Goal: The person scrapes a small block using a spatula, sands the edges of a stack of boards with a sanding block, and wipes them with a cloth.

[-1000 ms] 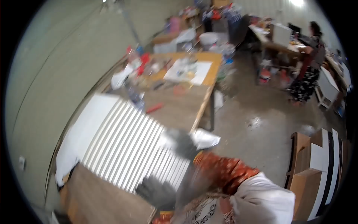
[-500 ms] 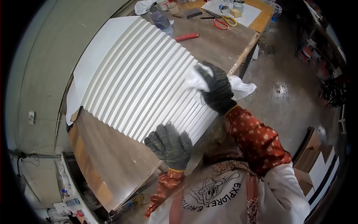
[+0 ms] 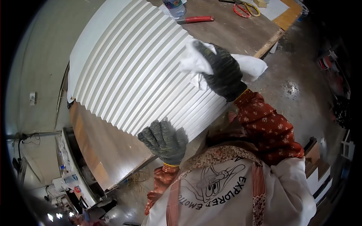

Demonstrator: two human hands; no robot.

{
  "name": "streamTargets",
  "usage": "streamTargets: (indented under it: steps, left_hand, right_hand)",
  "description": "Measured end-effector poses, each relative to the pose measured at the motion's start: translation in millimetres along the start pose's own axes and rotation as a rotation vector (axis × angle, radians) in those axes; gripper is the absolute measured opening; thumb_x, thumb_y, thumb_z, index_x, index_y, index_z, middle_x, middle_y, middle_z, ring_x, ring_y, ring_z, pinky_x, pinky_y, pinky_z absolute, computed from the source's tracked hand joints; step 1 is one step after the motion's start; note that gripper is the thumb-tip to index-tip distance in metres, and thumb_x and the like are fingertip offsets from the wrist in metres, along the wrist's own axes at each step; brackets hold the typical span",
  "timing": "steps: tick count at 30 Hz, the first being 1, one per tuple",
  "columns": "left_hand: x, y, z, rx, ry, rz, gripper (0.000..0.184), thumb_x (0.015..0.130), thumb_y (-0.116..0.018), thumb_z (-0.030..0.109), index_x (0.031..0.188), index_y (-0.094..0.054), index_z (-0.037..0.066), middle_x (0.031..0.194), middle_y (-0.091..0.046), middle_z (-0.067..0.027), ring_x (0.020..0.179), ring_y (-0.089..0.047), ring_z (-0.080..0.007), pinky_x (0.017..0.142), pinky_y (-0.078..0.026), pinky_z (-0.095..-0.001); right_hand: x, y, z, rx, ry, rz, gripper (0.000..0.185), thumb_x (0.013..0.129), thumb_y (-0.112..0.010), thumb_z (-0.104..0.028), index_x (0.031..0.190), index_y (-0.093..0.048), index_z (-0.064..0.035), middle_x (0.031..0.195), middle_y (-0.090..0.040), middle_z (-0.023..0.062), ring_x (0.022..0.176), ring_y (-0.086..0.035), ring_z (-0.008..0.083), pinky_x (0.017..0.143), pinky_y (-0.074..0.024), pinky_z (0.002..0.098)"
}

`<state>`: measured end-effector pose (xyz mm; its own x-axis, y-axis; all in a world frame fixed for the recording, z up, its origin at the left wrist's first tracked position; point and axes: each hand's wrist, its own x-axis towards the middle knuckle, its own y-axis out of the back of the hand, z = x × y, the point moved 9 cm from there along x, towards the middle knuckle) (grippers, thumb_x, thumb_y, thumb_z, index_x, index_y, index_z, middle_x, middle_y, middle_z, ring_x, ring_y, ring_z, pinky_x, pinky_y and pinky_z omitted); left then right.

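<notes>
A large white panel with curved, parallel ridges point(image 3: 132, 64) lies across the table. My right hand point(image 3: 226, 71), in a dark knitted glove, is closed around a crumpled white cloth point(image 3: 198, 62) and presses it against the panel's right part. More of the cloth hangs out behind that hand, past the panel's edge. My left hand point(image 3: 163, 141), in a similar grey-green glove, rests on the panel's near edge with its fingers stretched out and nothing in them. Part of the left thumb blends into its shadow.
A red-handled tool point(image 3: 200, 19) lies beyond the panel, close to a plastic bottle point(image 3: 175, 6). Farther right are scissors with red and yellow handles point(image 3: 247, 9). The brown table's right edge point(image 3: 269, 45) borders the floor. White and brown boards point(image 3: 318, 169) stand at lower right.
The view has shifted, so the tools and bottle sit higher and farther right. My right hand with the cloth has shifted slightly over the panel; the left stays at the near edge.
</notes>
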<state>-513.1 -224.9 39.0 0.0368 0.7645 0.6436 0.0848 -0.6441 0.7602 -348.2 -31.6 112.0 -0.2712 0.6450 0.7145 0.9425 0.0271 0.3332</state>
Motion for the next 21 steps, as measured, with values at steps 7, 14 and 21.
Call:
streamTargets:
  steps: [7, 14, 21]
  left_hand:
    - [-1.8, -0.6, 0.1, -0.016, 0.025, -0.036, 0.06, 0.086, -0.055, 0.042, 0.133, -0.048, 0.004, 0.144, -0.036, -0.0182, 0.137, -0.022, -0.0405, 0.11, -0.012, -0.0605]
    - [-0.7, -2.9, 0.6, 0.019, -0.02, -0.007, 0.058, 0.087, -0.052, 0.039, 0.131, -0.048, 0.002, 0.141, -0.039, -0.02, 0.135, -0.028, -0.0413, 0.11, -0.014, -0.06]
    - [-14.7, -5.3, -2.1, 0.036, -0.04, -0.05, 0.056, 0.09, -0.043, 0.04, 0.133, -0.046, 0.003, 0.142, -0.038, -0.0191, 0.135, -0.029, -0.0409, 0.109, -0.017, -0.0613]
  right_hand:
    - [1.5, 57.8, 56.0, -0.166, -0.06, 0.33, 0.017, 0.085, -0.057, -0.003, 0.1, -0.06, -0.0075, 0.091, -0.061, 0.0081, 0.083, -0.062, 0.0152, 0.072, -0.0514, 0.0261]
    - [-25.0, -3.8, 92.5, 0.301, -0.247, -0.064, 0.027, 0.089, -0.057, -0.015, 0.115, -0.055, -0.0067, 0.1, -0.062, 0.0146, 0.093, -0.061, 0.0255, 0.084, -0.0483, 0.0356]
    - [-34.5, 51.8, 119.3, 0.223, -0.792, 0.109, 0.031, 0.09, -0.057, -0.018, 0.119, -0.055, -0.0069, 0.099, -0.066, 0.009, 0.087, -0.064, 0.0194, 0.076, -0.0492, 0.0317]
